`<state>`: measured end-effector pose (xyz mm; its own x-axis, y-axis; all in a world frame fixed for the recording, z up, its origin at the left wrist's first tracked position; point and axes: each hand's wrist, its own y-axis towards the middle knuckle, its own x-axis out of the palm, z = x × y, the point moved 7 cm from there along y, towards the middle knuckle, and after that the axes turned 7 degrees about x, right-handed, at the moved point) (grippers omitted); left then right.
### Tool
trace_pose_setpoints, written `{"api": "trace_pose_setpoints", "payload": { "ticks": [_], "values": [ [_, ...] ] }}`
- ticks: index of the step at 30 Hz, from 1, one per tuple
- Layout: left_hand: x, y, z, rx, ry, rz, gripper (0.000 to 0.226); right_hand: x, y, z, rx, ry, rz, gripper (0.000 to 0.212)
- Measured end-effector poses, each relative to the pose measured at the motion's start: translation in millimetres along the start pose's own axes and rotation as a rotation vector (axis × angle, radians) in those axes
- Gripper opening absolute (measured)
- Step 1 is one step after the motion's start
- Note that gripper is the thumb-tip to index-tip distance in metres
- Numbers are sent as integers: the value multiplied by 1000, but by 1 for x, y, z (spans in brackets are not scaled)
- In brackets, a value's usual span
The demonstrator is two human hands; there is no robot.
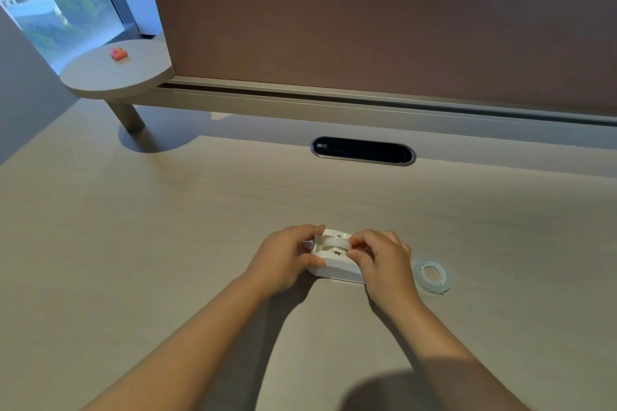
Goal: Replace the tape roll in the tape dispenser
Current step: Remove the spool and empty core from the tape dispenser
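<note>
The dispenser (335,264) sits on the desk (167,243), near the person and about in the middle, with both hands on it. It is white, and a roll (334,241) stands on its edge in the well at the top. The left hand (283,260) wraps the left end of the dispenser: the thumb lies on the near side and the fingers curl over the far side, so it holds the body steady. The right hand (384,260) is at the right side of the roll. Its thumb and first finger are pinched close together at the edge of the roll, but I cannot tell if they hold the roll itself or only a tape end — the tips are too small to see well.

A second roll (432,276) lies flat on the desk just to the right of the right hand, apart from it. It looks thin and almost clear, with a loose end at its near side.

I judge that the step in hand is at the well: either the roll is being lifted out, or it is being seated. Which roll is the new one I cannot say. The next move needs a steady left hold, while the right hand moves the roll straight along the slots, not tilted.

Far away are a cable slot (364,151), a brown screen (367,17), and a round shelf (117,73) with a small red thing (118,53).
</note>
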<state>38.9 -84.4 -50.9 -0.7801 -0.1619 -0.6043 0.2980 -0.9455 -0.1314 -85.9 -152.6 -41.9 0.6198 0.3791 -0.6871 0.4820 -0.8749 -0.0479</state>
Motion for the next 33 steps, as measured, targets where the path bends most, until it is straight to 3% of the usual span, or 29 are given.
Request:
{"api": "trace_pose_setpoints", "payload": {
  "ticks": [7, 9, 12, 15, 17, 21, 24, 33],
  "values": [
    [2, -3, 14, 25, 84, -66, 55, -6, -1, -6, -37, 34, -44, 11],
    [-2, -5, 21, 36, 67, -16, 55, -14, -3, -7, -38, 98, -22, 10],
    [-8, -12, 32, 22, -137, 71, 48, -29, -9, -15, -83, 265, 5, 12],
    [3, -22, 41, 53, -396, 7, 20, -33, -20, -20, -101, 414, 6, 22],
    [10, -30, 40, 51, -528, 18, 14, -32, -29, -18, -110, 463, 9, 25],
    [27, -50, 32, 62, -687, 40, 16, -33, -58, -12, -163, 399, 133, 7],
    [33, -71, 29, 93, -727, 67, 14, -36, -93, -16, -287, 288, 287, 14],
    [30, -139, 40, 195, -652, 141, 14, -27, -167, -45, -509, 8, 341, 23]
  ]
}}
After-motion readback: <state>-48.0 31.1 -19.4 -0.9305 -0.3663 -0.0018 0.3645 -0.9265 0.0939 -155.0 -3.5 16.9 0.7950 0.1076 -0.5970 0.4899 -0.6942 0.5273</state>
